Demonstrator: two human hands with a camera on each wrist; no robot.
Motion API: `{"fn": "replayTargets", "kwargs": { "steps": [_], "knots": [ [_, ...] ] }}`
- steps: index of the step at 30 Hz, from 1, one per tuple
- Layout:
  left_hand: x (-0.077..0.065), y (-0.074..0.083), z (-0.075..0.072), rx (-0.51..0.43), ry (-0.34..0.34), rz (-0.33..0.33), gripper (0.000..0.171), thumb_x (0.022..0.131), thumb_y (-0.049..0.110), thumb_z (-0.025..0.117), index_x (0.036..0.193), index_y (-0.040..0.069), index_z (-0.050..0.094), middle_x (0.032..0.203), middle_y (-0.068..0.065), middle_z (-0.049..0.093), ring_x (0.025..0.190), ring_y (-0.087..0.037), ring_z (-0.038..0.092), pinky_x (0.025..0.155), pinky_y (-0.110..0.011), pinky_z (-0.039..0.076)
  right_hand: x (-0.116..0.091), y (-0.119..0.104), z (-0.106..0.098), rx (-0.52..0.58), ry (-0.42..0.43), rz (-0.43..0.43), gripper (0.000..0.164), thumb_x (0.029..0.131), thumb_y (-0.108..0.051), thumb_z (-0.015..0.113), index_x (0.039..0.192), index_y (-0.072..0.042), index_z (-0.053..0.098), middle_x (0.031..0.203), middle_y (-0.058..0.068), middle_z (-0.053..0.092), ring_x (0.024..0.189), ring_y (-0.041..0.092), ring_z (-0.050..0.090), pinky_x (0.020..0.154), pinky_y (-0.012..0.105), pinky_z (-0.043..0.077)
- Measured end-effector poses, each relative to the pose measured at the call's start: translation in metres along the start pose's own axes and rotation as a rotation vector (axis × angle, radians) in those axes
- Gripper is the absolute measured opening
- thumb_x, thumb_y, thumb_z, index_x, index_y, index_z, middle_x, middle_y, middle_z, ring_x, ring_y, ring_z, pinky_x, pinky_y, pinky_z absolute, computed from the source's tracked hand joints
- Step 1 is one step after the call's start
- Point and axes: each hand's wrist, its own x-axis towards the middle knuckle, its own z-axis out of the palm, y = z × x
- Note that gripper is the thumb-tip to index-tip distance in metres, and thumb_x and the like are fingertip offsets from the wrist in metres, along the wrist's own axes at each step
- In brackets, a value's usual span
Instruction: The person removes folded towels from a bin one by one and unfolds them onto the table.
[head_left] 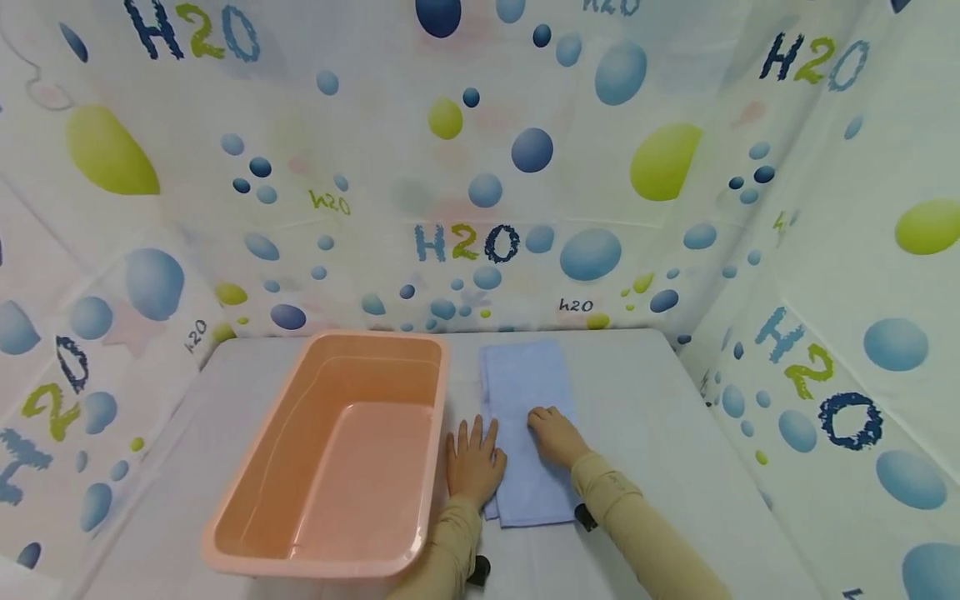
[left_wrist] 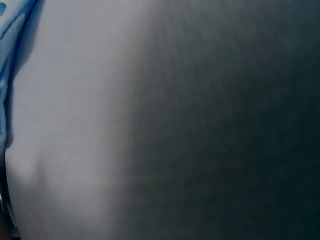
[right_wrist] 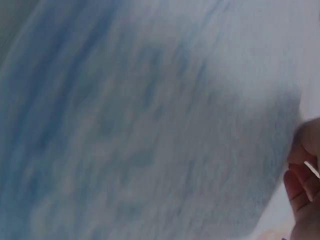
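Observation:
A light blue cloth, folded into a long strip, lies flat on the white table. My right hand is over its middle, fingers bent and fingertips down at the cloth. In the right wrist view, the thumb and fingers curl toward each other at the cloth's edge; I cannot tell whether they pinch it. Flat with fingers spread, my left hand rests between the basin and the cloth, its thumb side at the cloth's left edge. The left wrist view shows mostly dark blur and a strip of cloth.
A large peach plastic basin stands on the table just left of my left hand, its inside bare. Behind and at both sides hang white sheets printed with coloured bubbles and H2O lettering. A dark wrist camera sits under the right cuff.

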Motion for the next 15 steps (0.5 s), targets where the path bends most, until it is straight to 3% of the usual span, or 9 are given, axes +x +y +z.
{"fn": "replayTargets", "kwargs": {
  "steps": [3,6,9,15],
  "knots": [
    [-0.002,-0.007,-0.002,0.006,-0.044,-0.013,0.05,0.089,0.032,0.045,0.137,0.017,0.047,0.145,-0.006,0.043,0.138,-0.034,0.031,0.112,-0.055,0.018,0.014,-0.011,0.007,0.025,0.045,0.014,0.017,0.078,0.004,0.063,0.093,-0.005,0.063,0.096,0.008,0.064,0.089,0.025,0.057,0.083,0.035,0.049],
    [-0.004,-0.006,-0.006,0.033,-0.074,-0.014,0.051,0.092,0.034,0.043,0.139,0.014,0.045,0.146,-0.005,0.042,0.139,-0.033,0.03,0.112,-0.055,0.018,0.026,-0.021,0.009,0.12,0.048,0.061,0.019,0.08,0.003,0.061,0.097,-0.005,0.065,0.095,0.008,0.066,0.089,0.025,0.058,0.085,0.036,0.048],
    [-0.006,-0.005,-0.007,0.04,-0.088,-0.016,0.049,0.094,0.035,0.043,0.138,0.014,0.046,0.147,-0.004,0.042,0.139,-0.034,0.029,0.112,-0.056,0.018,0.039,-0.03,0.009,0.192,-0.006,0.081,0.025,0.085,-0.001,0.057,0.108,-0.006,0.064,0.099,0.009,0.065,0.092,0.028,0.058,0.086,0.039,0.048],
    [-0.009,-0.008,-0.009,0.029,-0.104,-0.028,0.049,0.096,0.039,0.04,0.138,0.016,0.045,0.148,-0.002,0.04,0.14,-0.035,0.027,0.112,-0.057,0.017,0.057,-0.048,0.006,0.129,-0.107,0.105,0.027,0.092,-0.016,0.056,0.117,-0.012,0.064,0.1,0.01,0.058,0.09,0.028,0.054,0.077,0.043,0.05]
  ]
}}
